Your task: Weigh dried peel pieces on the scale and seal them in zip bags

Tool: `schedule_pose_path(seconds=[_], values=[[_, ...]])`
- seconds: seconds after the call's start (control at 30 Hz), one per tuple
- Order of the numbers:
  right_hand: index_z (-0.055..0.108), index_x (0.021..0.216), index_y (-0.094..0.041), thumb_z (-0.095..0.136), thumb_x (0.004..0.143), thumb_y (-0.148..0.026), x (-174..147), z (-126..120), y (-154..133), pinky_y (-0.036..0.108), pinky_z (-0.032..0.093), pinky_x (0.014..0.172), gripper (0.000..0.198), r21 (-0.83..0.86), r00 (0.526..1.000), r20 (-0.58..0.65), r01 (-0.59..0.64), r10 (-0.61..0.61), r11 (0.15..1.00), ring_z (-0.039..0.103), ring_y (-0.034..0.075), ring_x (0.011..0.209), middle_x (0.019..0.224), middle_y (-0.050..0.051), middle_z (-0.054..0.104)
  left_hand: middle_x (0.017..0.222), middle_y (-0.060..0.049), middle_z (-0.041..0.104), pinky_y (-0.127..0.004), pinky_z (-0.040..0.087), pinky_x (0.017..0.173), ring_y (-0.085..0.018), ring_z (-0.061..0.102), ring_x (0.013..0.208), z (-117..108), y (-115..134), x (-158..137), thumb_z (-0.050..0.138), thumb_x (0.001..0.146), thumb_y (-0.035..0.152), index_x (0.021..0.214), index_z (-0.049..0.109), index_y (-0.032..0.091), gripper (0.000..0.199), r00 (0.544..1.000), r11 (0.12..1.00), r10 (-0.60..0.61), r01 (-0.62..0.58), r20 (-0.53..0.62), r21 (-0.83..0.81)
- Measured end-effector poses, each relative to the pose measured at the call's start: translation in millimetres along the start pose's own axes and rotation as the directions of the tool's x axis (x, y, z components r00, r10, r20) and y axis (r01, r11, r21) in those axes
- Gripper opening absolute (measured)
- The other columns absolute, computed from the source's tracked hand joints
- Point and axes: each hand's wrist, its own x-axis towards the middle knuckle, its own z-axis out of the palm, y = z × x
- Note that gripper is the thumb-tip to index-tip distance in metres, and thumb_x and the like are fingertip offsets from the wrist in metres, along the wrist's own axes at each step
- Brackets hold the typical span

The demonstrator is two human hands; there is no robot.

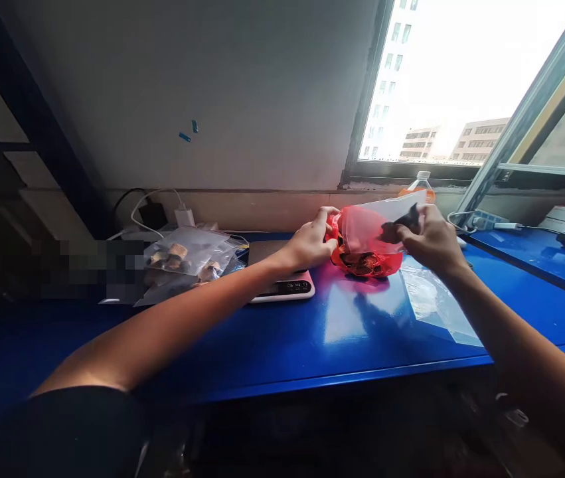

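Dark sleeve (78,431) sat nearest, lower left. Red bag (393,267) stood on the blue table (272,358), brown pieces (364,264) inside; left hand (313,240) pinched its edge, right hand (434,240) pinched a dark piece (405,222) by a translucent pouch (363,231) (blurry, pouch grip unclear). Partway, seemingly: filled clear bags (180,251) lay left, past the scale (295,287); flat clear bags (434,299) lay right; red bag held plenty.

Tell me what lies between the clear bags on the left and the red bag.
In the head view, the scale lies between the clear bags and the red bag, with the left forearm crossing over it.
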Motion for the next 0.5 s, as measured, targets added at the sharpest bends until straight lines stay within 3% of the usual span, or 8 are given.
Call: schedule_pose_path(seconds=[0.07,0.13,0.27,0.37,0.5], values=[[0.053,0.107,-0.02,0.056,0.081,-0.038,23.2,-1.1,-11.5,0.039,0.046,0.071,0.032,-0.239,0.987,0.156,0.083,-0.046,0.968,0.063,0.03,0.087,0.094,0.013,0.067,0.111,-0.012,0.064,-0.037,0.051,0.087,-0.024,0.06,0.107,-9.4,7.7,-28.8,0.056,0.082,0.015,0.131,0.038,0.019,0.053,0.999,1.0,-0.001,0.002,0.043,-0.018],[0.053,0.116,-0.02,0.054,0.083,-0.043,43.3,-2.6,-25.7,0.038,0.045,0.069,0.04,-0.36,0.97,0.234,0.15,-0.066,0.921,0.063,0.031,0.087,0.099,0.015,0.066,0.119,-0.012,0.058,-0.039,0.05,0.09,-0.025,0.057,0.112,-18.0,12.0,-60.3,0.058,0.083,0.019,0.132,0.037,0.022,0.053,0.997,1.0,0.019,-0.019,0.074,-0.003],[0.049,0.129,-0.02,0.059,0.081,-0.046,71.4,-4.6,-55.0,0.035,0.044,0.065,0.055,-0.387,0.958,0.253,0.228,-0.135,0.894,0.063,0.029,0.082,0.097,0.014,0.067,0.125,-0.009,0.054,-0.044,0.047,0.096,-0.024,0.055,0.113,-34.2,7.7,-108.6,0.055,0.086,0.018,0.13,0.039,0.027,0.048,0.985,0.994,0.101,-0.105,0.143,0.023],[0.061,0.114,-0.02,0.049,0.089,-0.046,85.3,-2.1,-71.0,0.034,0.044,0.061,0.039,-0.32,0.944,0.318,0.195,-0.089,0.927,0.063,0.024,0.067,0.081,0.01,0.067,0.125,-0.008,0.054,-0.044,0.048,0.096,-0.023,0.057,0.109,-44.1,1.7,-123.5,0.054,0.087,0.019,0.128,0.042,0.027,0.043,0.981,0.996,0.084,-0.087,0.174,0.009],[0.068,0.081,-0.017,0.052,0.087,-0.042,95.6,3.4,-78.1,0.034,0.044,0.059,0.031,-0.303,0.925,0.372,0.204,-0.081,0.931,0.062,0.024,0.065,0.068,0.011,0.064,0.122,-0.008,0.057,-0.043,0.051,0.093,-0.024,0.059,0.105,-51.6,-0.5,-127.3,0.055,0.087,0.022,0.125,0.043,0.027,0.039,0.994,0.999,-0.026,0.029,0.106,-0.028]])
